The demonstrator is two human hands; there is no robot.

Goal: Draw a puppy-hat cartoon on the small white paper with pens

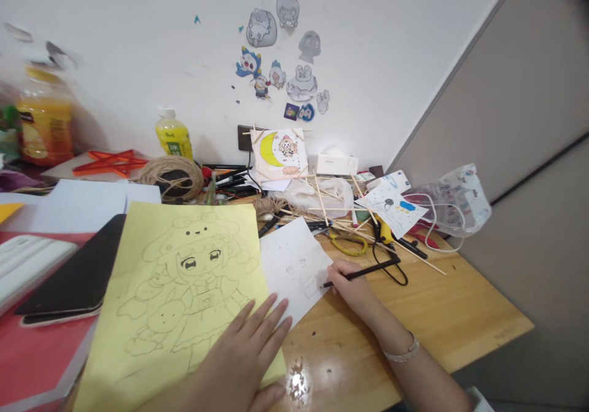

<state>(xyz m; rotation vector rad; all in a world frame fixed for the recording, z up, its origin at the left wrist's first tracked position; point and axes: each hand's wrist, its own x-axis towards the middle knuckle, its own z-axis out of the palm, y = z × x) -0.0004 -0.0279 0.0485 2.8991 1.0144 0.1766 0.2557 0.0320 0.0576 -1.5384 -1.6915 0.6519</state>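
While the left hand (243, 354) lies spread, fingers flat on the yellow drawing sheet (151, 314) at lower centre, the right hand (350, 286) just right of it pinches a black pen (368, 270), its tip on the white paper (289, 259) at mid-frame, its shaft running up-right over the wooden desk (460, 314).

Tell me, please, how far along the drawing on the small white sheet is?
Done: the yellow sheet carries a full pencil figure, with the left hand resting flat on it. In hand: the right hand holds a black pen to the white sheet. Left: only a few faint outlines there; most is bare.
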